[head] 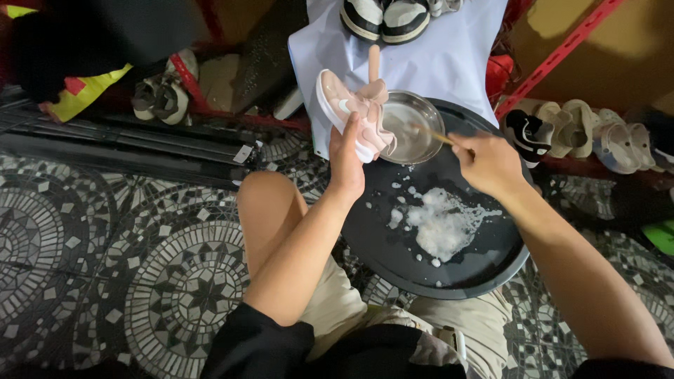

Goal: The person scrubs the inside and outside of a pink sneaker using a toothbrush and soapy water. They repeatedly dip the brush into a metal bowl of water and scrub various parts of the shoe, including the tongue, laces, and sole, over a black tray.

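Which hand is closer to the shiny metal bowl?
Right. The right hand holds a thin stick whose tip dips into the metal bowl, just beside its rim. The left hand holds the pink shoe on the bowl's other side, slightly farther off.

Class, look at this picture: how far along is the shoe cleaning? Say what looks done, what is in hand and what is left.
Done: foam already lies on the black tray. In hand: the left hand holds a pink shoe while the right hand dips a thin-handled brush in the metal bowl. Left: other shoes wait on the white sheet.
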